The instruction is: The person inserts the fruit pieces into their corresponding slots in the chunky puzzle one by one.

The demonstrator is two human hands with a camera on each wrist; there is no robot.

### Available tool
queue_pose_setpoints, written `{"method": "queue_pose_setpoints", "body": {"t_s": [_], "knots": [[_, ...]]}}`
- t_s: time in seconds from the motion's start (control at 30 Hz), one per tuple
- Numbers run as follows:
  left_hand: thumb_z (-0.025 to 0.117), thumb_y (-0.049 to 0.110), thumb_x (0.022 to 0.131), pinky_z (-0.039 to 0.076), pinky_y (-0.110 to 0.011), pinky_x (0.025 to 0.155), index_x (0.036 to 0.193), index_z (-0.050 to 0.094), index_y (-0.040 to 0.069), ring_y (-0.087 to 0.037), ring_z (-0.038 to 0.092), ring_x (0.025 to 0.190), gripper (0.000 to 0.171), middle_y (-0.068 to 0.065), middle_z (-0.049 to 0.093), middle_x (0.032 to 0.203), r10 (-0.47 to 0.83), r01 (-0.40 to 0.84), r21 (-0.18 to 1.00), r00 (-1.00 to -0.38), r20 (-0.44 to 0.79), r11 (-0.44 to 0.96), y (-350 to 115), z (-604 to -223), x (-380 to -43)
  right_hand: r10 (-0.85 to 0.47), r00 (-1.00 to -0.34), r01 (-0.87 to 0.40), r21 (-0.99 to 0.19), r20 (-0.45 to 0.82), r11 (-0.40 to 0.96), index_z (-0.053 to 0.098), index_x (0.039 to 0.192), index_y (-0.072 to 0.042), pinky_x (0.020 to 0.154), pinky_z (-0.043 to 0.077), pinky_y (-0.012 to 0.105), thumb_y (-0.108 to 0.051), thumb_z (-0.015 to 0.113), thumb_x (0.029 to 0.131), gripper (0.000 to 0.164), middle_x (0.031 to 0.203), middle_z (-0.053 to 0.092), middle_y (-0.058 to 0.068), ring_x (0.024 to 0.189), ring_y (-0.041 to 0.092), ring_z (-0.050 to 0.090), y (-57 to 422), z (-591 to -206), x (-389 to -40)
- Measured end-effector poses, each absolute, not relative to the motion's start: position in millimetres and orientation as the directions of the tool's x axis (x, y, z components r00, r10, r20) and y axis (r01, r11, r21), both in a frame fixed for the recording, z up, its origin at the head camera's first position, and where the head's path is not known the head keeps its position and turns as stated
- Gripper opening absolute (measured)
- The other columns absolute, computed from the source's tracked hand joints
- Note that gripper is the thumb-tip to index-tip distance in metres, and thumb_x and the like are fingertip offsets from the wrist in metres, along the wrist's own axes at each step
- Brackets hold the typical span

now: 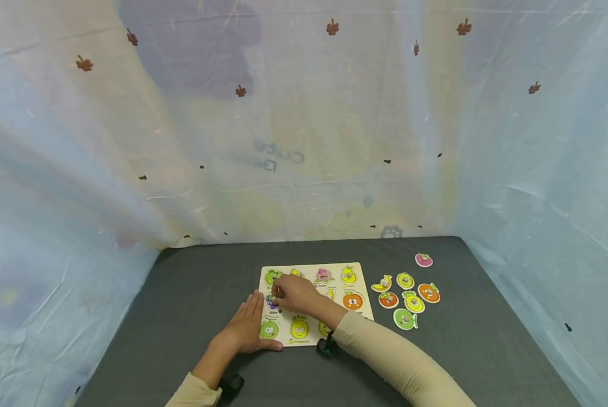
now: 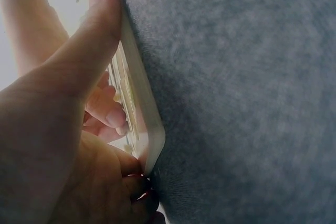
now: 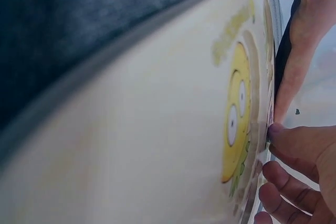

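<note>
Where the puzzle board (image 1: 313, 337) lies: near the middle of a table covered in matte, dark grey cloth (image 1: 207, 271).
Board's make: a flat, pale rectangle, its side thick and its corner rounded in the left wrist view; the right wrist view shows a yellow fruit face (image 3: 239, 119) inside a low-walled recess.
Left hand (image 1: 248, 328): spread wide, fingers straight along the board's left edge, thumb resting at its near edge.
Right hand (image 1: 297, 295): over the board's left part, fingers bent and gathered narrowly at the purple grapes (image 1: 271, 303); I cannot tell whether they pinch anything.
Loose fruit pieces: right of the board, flat and pale-rimmed; curved banana (image 1: 382, 284), small round yellow-green piece (image 1: 405, 280), red tomato (image 1: 388, 299), leafy pineapple (image 1: 414, 303), leafy orange (image 1: 428, 293), round green piece (image 1: 404, 320) nearest, pink oval (image 1: 423, 260) farthest.
Sleeves (image 1: 390, 353): plain beige, black bands (image 1: 326, 346) near the wrists.
Walls: pale, creased sheets (image 1: 304, 124) with brown leaf prints (image 1: 332, 27).
</note>
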State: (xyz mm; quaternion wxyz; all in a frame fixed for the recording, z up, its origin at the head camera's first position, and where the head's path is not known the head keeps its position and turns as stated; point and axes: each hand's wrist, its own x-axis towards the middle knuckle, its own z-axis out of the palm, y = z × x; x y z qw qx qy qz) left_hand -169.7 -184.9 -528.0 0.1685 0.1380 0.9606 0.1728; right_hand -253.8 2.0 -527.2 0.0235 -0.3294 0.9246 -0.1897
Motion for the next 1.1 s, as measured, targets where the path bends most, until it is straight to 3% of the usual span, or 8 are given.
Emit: {"method": "queue_pose_setpoints", "body": {"t_s": [0.63,0.93,1.1], "knots": [[0.089,0.069,0.076,0.014,-0.059,0.133,0.168,0.014,-0.009,-0.046,0.009,0.164,0.142,-0.03,0.008,0.176,0.316,0.188,0.408,-0.909,-0.272,0.893,-186,-530,-170,-0.575,-0.818,-0.533,-0.394,0.016,0.748,0.076,0.104,-0.019,0.059,0.044,0.021,-0.032,0.083,0.097,0.017,0.082,0.057,-0.01,0.071,0.005,0.052,14,-517,-245],[0.081,0.084,0.073,0.01,-0.059,0.133,0.17,0.01,-0.006,-0.044,0.005,0.165,0.15,-0.027,0.004,0.178,0.331,0.21,0.422,-0.914,-0.236,0.882,-191,-551,-177,-0.58,-0.814,-0.54,-0.425,0.041,0.727,0.075,0.103,-0.018,0.059,0.046,0.022,-0.025,0.082,0.097,0.011,0.084,0.062,-0.01,0.071,0.003,0.054,27,-518,-245],[0.083,0.081,0.073,0.013,-0.061,0.132,0.168,0.012,-0.008,-0.046,0.007,0.164,0.149,-0.029,0.006,0.177,0.332,0.212,0.44,-0.918,-0.217,0.873,-191,-550,-176,-0.578,-0.814,-0.538,-0.449,0.056,0.714,0.074,0.101,-0.018,0.062,0.047,0.023,-0.024,0.082,0.096,0.011,0.087,0.063,-0.008,0.073,0.004,0.055,36,-516,-245]]}}
